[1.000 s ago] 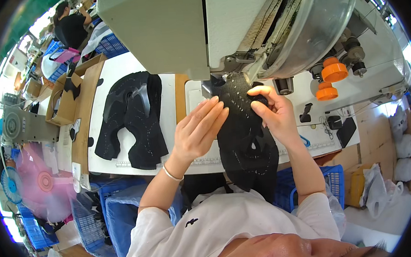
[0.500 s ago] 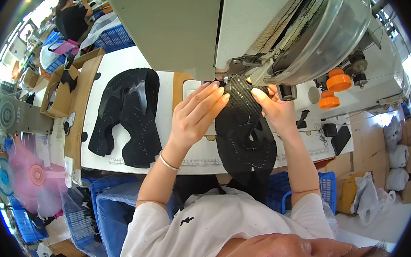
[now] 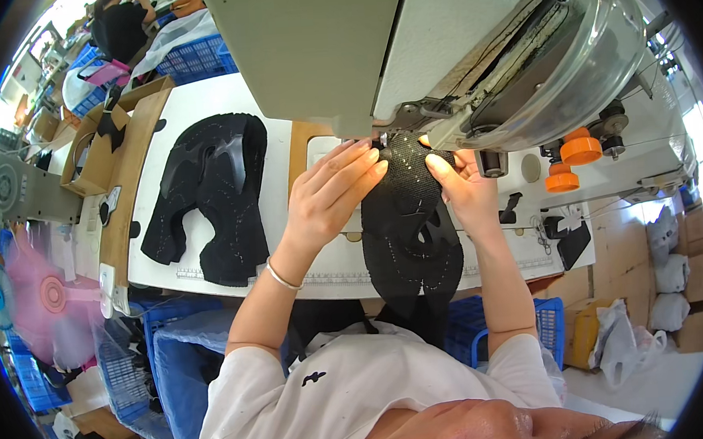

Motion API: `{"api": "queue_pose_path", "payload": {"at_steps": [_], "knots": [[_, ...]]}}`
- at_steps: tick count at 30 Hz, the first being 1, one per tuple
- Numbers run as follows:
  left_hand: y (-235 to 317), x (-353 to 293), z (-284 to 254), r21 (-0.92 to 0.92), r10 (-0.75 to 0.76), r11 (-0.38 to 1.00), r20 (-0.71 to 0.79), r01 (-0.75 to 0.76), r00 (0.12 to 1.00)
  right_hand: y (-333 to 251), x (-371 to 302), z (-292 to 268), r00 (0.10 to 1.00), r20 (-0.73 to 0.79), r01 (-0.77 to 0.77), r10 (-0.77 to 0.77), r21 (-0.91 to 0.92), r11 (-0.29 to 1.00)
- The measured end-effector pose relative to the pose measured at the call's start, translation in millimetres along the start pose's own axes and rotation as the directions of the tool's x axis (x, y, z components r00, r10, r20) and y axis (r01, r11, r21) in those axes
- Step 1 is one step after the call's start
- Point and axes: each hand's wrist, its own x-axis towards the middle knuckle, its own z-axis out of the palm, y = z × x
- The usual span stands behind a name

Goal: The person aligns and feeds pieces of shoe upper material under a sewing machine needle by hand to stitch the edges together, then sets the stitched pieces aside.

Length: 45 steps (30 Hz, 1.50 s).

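Note:
A black mesh shoe upper (image 3: 415,252) with white stitch marks lies under the head of the sewing machine (image 3: 309,53), its lower end hanging over the table's front edge. My left hand (image 3: 330,190) rests along the upper's left edge, fingers stretched out flat and close together. At the opposite edge, my right hand (image 3: 464,190) pinches the mesh between thumb and fingers. The machine's head hides the far end of the upper and the needle. A stack of similar black shoe uppers (image 3: 235,226) lies on the white table to the left.
A clear curved guard (image 3: 599,59) and orange knobs (image 3: 580,147) are on the machine's right. A dark phone-like slab (image 3: 574,246) lies at the table's right. A cardboard box (image 3: 94,159) and a pink fan (image 3: 50,294) stand left. Blue crates (image 3: 547,328) sit below; another person (image 3: 118,28) sits far left.
The whole view has shifted slightly, with the table and uppers now a little farther left in the picture. Both hands keep nearly the same hold on the upper.

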Motion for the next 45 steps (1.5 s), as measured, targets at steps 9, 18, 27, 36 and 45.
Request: {"api": "queue_pose_path", "payload": {"at_steps": [9, 18, 27, 36, 45], "knots": [[16.6, -9.6, -2.2, 0.140, -0.056, 0.988, -0.017, 0.057, 0.998, 7.7, -0.6, -4.2, 0.999, 0.005, -0.033, 0.033, 0.104, 0.994], [16.8, -21.3, -13.7, 0.113, 0.152, 0.982, 0.012, -0.152, 0.988, 5.7, -7.7, -4.7, 0.996, 0.034, -0.087, 0.083, 0.141, 0.986], [9.8, -15.8, -10.3, 0.079, 0.143, 0.987, -0.047, -0.139, 0.989, 6.8, -3.4, -5.4, 1.000, -0.007, -0.023, 0.023, 0.020, 1.000], [5.2, -9.8, -4.8, 0.068, 0.140, 0.989, -0.088, -0.134, 0.986, 10.6, 7.2, -9.1, 0.996, -0.047, -0.083, 0.081, -0.040, 0.996], [1.3, -2.5, -0.1, 0.068, 0.088, 0.994, -0.064, -0.084, 0.994, 101.0, 38.8, -54.9, 0.988, -0.084, 0.099, -0.131, -0.308, 0.946]]}}
